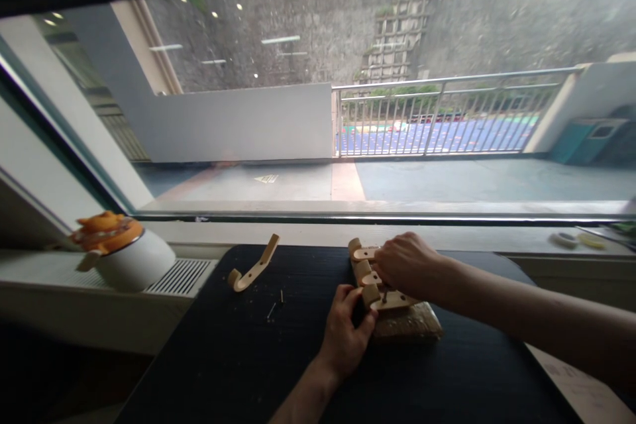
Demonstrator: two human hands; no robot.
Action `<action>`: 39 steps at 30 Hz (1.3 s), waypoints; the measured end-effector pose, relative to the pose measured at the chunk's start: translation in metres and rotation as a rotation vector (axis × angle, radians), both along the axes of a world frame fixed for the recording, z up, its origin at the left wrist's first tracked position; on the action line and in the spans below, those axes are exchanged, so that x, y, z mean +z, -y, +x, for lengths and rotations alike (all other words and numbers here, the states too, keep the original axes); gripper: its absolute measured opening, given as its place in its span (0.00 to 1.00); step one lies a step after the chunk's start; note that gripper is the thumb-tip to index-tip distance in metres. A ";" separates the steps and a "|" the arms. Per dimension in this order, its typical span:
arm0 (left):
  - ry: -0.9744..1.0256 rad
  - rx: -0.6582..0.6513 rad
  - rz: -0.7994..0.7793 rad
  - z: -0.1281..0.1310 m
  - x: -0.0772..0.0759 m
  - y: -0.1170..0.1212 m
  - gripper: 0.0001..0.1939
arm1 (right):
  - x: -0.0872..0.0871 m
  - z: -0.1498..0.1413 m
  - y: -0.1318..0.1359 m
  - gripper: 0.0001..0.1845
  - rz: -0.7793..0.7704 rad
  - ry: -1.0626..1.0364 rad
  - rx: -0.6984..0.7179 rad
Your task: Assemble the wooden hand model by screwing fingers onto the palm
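Note:
My left hand [345,328] pinches the curled end of the nearest wooden hook [395,300], thumb in front and fingers behind. That hook lies on a block [410,323] that looks wrapped in brown tape. A small dark screw or nail [384,293] seems to stand in one of its holes. Two more wooden hooks lie side by side behind it, the middle hook [370,276] and the far hook [365,253]. Over them my right hand [405,265] is closed in a fist; its fingertips and whatever they hold are hidden.
On the left of the black table [213,358] lies a loose wooden hook [256,271]. Two small screws or nails [271,311] are near it. A white pot with an orange lid [132,262] stands on the sill by the window. Cardboard [571,377] shows beyond the table's right edge.

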State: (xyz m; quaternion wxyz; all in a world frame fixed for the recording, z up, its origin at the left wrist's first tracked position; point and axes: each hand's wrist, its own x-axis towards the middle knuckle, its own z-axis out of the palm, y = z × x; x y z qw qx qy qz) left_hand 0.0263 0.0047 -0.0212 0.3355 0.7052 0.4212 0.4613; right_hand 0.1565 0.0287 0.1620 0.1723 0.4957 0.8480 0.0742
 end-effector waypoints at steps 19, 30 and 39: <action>-0.037 -0.001 -0.020 -0.001 -0.002 0.000 0.12 | -0.014 0.022 0.007 0.13 -0.025 -0.012 0.092; -0.010 0.000 0.003 0.000 -0.004 -0.001 0.11 | -0.010 0.004 0.012 0.11 -0.087 0.027 0.252; -0.026 0.009 -0.021 0.000 -0.005 0.000 0.13 | -0.013 0.018 0.003 0.07 -0.099 0.017 0.158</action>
